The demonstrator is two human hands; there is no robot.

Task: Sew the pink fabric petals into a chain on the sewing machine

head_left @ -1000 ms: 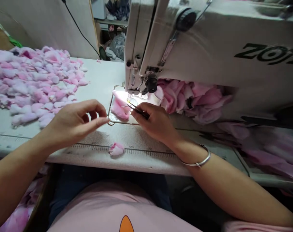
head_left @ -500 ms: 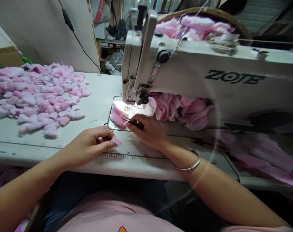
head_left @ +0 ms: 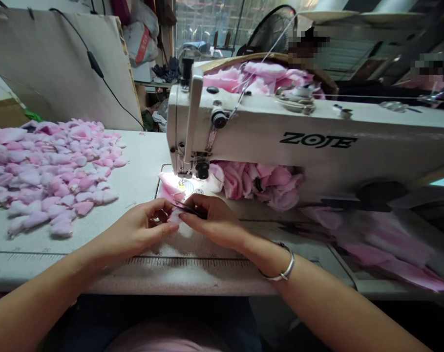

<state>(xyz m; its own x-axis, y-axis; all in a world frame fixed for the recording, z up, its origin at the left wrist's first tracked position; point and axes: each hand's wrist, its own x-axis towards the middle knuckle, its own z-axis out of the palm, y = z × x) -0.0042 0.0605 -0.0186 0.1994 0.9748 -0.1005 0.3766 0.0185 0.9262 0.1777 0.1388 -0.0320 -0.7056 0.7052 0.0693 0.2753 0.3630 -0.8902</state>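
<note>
The left hand (head_left: pixel 132 230) pinches a small pink cloth piece (head_left: pixel 175 215) before the sewing machine (head_left: pixel 251 134); the right hand (head_left: pixel 220 222) grips tweezers (head_left: pixel 191 209) against it. Apparently positioning, calling for a light, steady hold.

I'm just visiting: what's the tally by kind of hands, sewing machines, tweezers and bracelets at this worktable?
Hands: 2, the left hand and right hand
Sewing machine: 1
Tweezers: 1
Bracelet: 1
Total: 5
The pink fabric pieces overlap too much to count, so they're left out.
</note>
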